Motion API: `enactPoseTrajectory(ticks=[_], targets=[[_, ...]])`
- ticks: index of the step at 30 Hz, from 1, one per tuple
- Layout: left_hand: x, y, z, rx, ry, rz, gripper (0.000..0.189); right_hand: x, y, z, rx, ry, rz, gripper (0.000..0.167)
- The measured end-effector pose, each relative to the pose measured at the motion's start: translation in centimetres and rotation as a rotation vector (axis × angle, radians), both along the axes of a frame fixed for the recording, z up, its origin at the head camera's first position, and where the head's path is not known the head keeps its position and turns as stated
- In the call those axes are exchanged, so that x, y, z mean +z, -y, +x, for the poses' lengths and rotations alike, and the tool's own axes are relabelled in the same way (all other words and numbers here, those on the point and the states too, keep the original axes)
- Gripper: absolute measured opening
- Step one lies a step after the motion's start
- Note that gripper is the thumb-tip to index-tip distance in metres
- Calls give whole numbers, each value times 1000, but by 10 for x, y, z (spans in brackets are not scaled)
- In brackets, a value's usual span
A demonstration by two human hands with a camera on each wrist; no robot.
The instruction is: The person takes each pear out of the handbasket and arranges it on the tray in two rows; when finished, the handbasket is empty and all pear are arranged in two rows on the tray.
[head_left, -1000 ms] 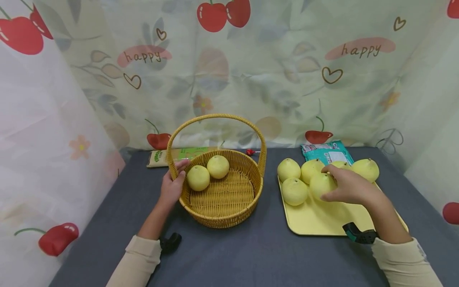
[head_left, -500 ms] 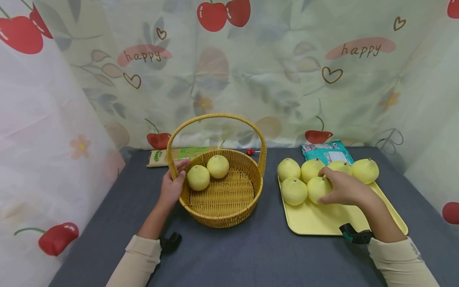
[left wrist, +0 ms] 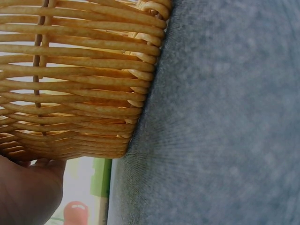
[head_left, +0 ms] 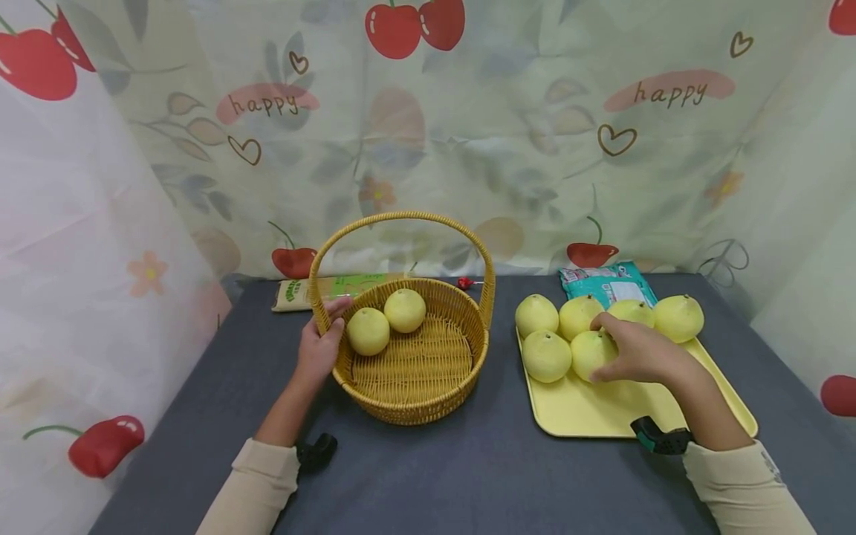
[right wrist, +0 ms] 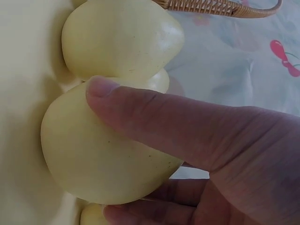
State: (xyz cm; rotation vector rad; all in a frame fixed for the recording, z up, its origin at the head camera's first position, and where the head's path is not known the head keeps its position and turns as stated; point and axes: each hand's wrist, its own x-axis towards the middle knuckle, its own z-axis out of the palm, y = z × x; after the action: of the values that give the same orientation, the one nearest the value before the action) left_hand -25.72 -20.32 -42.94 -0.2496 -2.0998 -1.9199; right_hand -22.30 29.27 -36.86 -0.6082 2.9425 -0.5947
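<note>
In the head view my left hand (head_left: 319, 345) grips the left side of a round wicker basket (head_left: 411, 412), at the foot of its tall handle. Two pale yellow pomelos (head_left: 368, 331) lie inside, toward the basket's left and back. My right hand (head_left: 638, 353) holds another pomelo (right wrist: 103, 145), its thumb over one side and fingers round the other. That pomelo rests on a yellow tray (head_left: 582, 416), close beside another front pomelo (head_left: 546, 357). Several more pomelos (head_left: 678, 318) stand in a row along the tray's back.
Behind the tray lies a teal packet (head_left: 608, 284). A green and tan packet (head_left: 294, 295) is behind the basket, with a small red item (head_left: 465, 283) near the handle. Printed curtains (head_left: 428, 148) enclose the dark grey table (head_left: 468, 483) at the back and sides.
My right hand has shifted slightly left with its pomelo, bringing it beside the front-left one; over the last half second it stays nearly still. My left hand keeps its grip on the basket.
</note>
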Motion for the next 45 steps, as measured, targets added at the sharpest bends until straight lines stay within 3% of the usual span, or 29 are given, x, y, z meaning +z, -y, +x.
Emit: enactPoseTrajectory(ticks=[14, 22, 30, 39, 45], targets=[[-1, 1, -1, -2, -3, -11, 36, 1, -6, 1, 2, 66, -46, 76], [-1, 0, -1, 5, -2, -1, 36, 7, -13, 3, -23, 174, -58, 85], [0, 0, -1, 8, 4, -3, 37, 1, -15, 0, 15, 186, -16, 59], [2, -1, 0, 3, 12, 5, 36, 1, -15, 0, 29, 186, -34, 69], [1, 0, 1, -7, 7, 11, 36, 10, -9, 5, 20, 175, 10, 81]])
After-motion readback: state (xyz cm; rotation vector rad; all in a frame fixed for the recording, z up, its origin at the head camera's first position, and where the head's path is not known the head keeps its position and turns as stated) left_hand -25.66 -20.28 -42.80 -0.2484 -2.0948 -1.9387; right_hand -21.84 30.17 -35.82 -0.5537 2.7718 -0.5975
